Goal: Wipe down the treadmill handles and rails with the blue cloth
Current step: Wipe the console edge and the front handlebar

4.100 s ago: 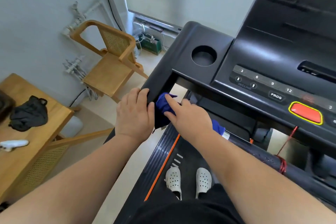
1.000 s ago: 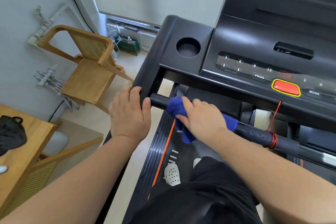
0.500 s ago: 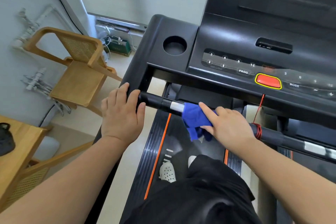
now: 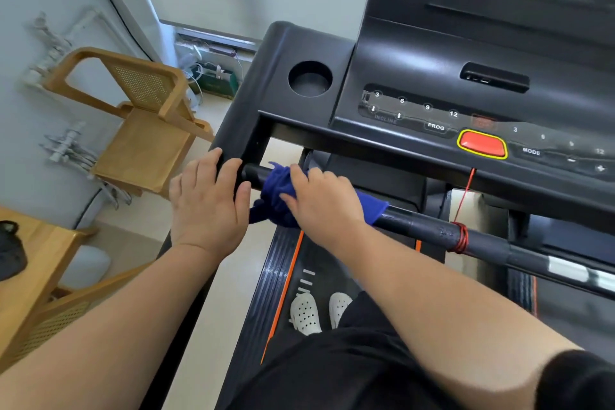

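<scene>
A blue cloth (image 4: 278, 191) is bunched around the left end of the treadmill's black front handlebar (image 4: 419, 226). My right hand (image 4: 319, 201) lies over the cloth with its fingers curled round it and the bar. Just to the left, my left hand (image 4: 208, 206) holds the black left side rail (image 4: 233, 130) where the bar joins it, fingers wrapped over its edge. A red cord (image 4: 461, 236) is wound round the bar further right.
The console (image 4: 432, 110) with a cup holder (image 4: 310, 78) and red stop button (image 4: 482, 144) sits above the bar. A wooden chair (image 4: 139, 130) and wooden table (image 4: 33, 263) stand on the left. My white shoes (image 4: 316, 311) are on the belt below.
My right hand has slid the blue cloth leftward along the bar, from near the red cord back to the left end beside my left hand. The left hand stays on the rail.
</scene>
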